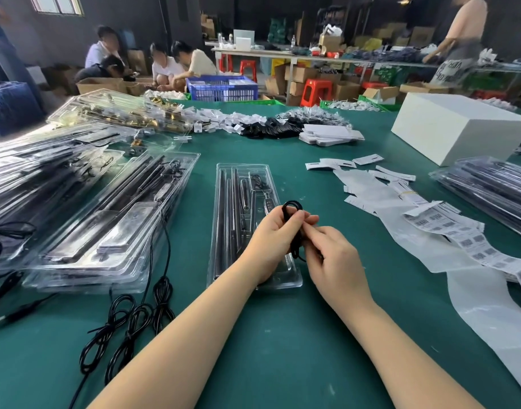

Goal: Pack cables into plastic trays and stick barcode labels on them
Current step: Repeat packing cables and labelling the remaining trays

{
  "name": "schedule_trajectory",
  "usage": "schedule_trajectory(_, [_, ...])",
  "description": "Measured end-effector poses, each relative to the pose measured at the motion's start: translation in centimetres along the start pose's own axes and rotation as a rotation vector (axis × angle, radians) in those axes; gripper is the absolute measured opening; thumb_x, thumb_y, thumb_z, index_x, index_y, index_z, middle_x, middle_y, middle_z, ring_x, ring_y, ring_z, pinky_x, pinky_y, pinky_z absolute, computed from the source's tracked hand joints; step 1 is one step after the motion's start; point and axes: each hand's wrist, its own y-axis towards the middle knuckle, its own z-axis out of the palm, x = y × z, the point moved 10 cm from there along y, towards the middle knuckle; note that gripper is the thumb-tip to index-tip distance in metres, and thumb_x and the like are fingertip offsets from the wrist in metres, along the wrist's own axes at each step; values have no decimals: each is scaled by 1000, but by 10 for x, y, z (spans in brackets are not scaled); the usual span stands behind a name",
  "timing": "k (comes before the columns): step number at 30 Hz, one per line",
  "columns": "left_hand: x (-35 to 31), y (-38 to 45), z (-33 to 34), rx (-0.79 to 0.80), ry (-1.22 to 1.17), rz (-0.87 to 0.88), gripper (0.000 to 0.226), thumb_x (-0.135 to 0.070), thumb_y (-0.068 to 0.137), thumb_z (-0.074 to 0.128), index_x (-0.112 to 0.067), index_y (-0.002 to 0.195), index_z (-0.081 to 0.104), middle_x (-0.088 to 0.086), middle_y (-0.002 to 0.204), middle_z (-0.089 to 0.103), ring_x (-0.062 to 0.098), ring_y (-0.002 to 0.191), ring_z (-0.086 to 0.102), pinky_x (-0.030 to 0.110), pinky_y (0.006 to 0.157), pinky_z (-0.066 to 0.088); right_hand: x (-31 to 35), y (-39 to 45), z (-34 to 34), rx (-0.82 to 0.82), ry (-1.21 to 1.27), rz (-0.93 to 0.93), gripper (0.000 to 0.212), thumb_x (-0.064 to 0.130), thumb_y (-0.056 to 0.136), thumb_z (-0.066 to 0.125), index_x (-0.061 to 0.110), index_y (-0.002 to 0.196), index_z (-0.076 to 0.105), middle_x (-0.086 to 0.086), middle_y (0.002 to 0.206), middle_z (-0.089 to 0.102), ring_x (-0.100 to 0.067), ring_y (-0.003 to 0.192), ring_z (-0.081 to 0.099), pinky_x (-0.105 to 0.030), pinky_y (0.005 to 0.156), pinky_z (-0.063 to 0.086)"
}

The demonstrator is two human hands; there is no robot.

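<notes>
A clear plastic tray (241,184) holding dark rods and small parts lies lengthwise in the middle of the green table (282,335). Above its near half, my left hand (271,240) grips a coiled black cable (293,206), whose loop sticks up past my fingers. My right hand (330,252) pinches the lower part of the same cable, close against the left hand. A strip of barcode labels (460,234) on white backing runs along the right side. Three bundled black cables (135,323) lie at the near left.
Stacks of filled clear trays (105,219) crowd the left side, and another stack (489,187) sits at the far right. A white box (460,125), white tags and black parts lie at the back. People sit on the floor beyond the table.
</notes>
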Motion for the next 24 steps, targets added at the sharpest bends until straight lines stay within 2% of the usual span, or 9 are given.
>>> schedule_trajectory(2, [0, 2, -4, -34, -139, -27, 10, -14, 101, 47, -9, 95, 53, 5, 94, 74, 13, 86, 70, 23, 71, 56, 1, -1, 5, 49, 49, 17, 42, 2, 88, 60, 22, 125, 62, 6, 110, 65, -9, 97, 59, -25, 80, 49])
schedule_trajectory(5, [-2, 5, -20, -132, -359, -42, 11, -11, 100, 47, -8, 93, 56, 3, 79, 71, 14, 74, 70, 26, 71, 58, -13, -3, 9, 118, 36, 152, 30, 15, 85, 64, 37, 102, 52, 21, 102, 58, -2, 85, 61, -30, 73, 52])
schedule_trajectory(7, [-2, 7, -28, -186, -456, -51, 11, -12, 100, 48, -7, 95, 57, 1, 71, 68, 13, 67, 69, 26, 69, 59, -24, -4, 6, 134, 54, 219, 27, 21, 82, 69, 36, 92, 50, 20, 93, 60, 0, 87, 60, -25, 71, 50])
schedule_trajectory(10, [1, 8, -34, -218, -521, -67, 11, -14, 99, 51, -6, 95, 58, 1, 67, 65, 14, 69, 70, 27, 65, 59, -33, -6, 6, 252, 34, 242, 31, 24, 77, 74, 40, 91, 52, 22, 96, 56, 3, 94, 53, -15, 74, 42])
schedule_trajectory(13, [2, 9, -39, -245, -587, -75, 12, -14, 99, 51, -6, 95, 58, 2, 68, 66, 16, 72, 71, 28, 64, 59, -41, -7, 7, 373, -89, 254, 23, 30, 78, 74, 40, 84, 54, 19, 89, 55, 1, 84, 51, -9, 68, 38])
schedule_trajectory(15, [2, 9, -40, -254, -595, -78, 12, -15, 99, 50, -7, 95, 58, 1, 67, 65, 15, 68, 70, 29, 62, 59, -50, -6, -1, 356, 41, 343, 16, 29, 78, 76, 37, 74, 62, 18, 76, 66, 2, 73, 59, -7, 64, 42])
schedule_trajectory(19, [2, 7, -34, -221, -449, -79, 11, -18, 100, 49, -11, 94, 56, -3, 64, 57, 9, 52, 57, 24, 53, 53, -60, -6, -12, 313, 514, 544, 13, 18, 73, 82, 26, 81, 75, 2, 69, 71, -11, 59, 65, -17, 57, 49])
schedule_trajectory(22, [-1, 5, -23, -145, -253, -67, 11, -21, 101, 47, -15, 95, 54, -5, 67, 50, 6, 49, 46, 19, 46, 42, -59, -6, -14, 235, 796, 617, 29, 19, 62, 80, 16, 89, 70, -3, 72, 70, -13, 58, 64, -18, 51, 47])
schedule_trajectory(24, [-3, 4, -17, -99, -128, -38, 13, -21, 102, 44, -14, 95, 52, -4, 68, 47, 6, 48, 41, 17, 44, 35, -60, -8, -10, 178, 897, 670, 31, 20, 65, 76, 14, 93, 65, -1, 74, 70, -14, 59, 65, -17, 51, 47])
